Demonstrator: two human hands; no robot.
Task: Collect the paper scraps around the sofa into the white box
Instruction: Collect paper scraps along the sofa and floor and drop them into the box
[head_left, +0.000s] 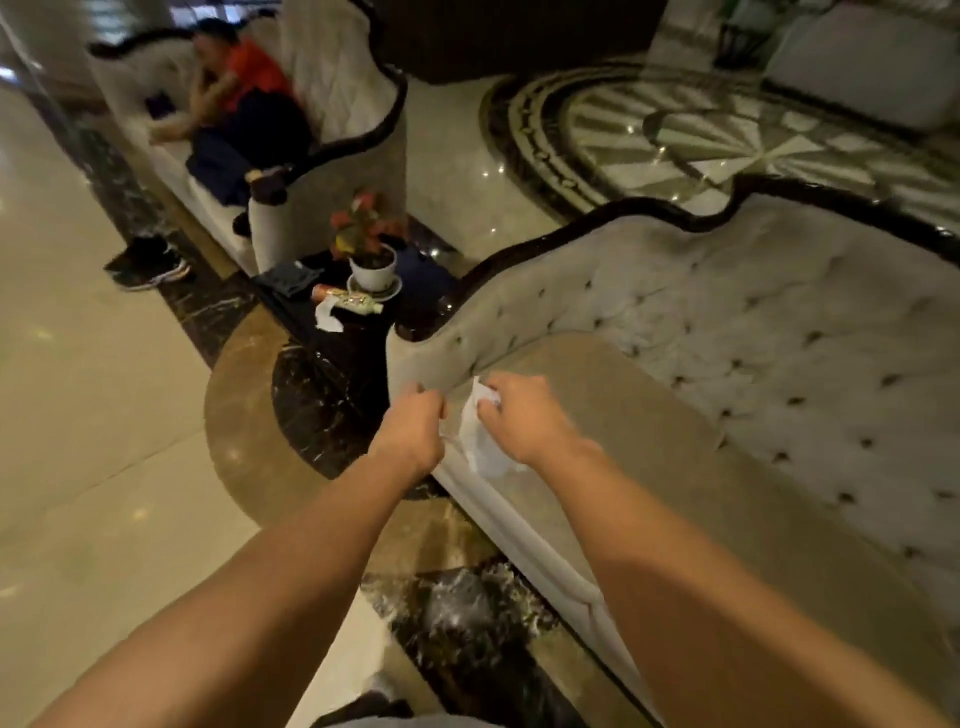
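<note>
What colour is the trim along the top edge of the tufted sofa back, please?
Glossy black trim on the pale grey tufted sofa, seen in the head view.

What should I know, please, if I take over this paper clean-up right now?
Right hand: closed on a white paper scrap, held over the front corner of the sofa.
Left hand: closed, close beside the scrap; the blur hides whether it grips anything.
Another paper scrap lies on the dark side table, next to the bottle and the potted plant.
The white box is not in view, so I cannot tell what has gone in.
Left to do: drop the held scrap in the box, then fetch the table scrap and check around the sofa.
</note>
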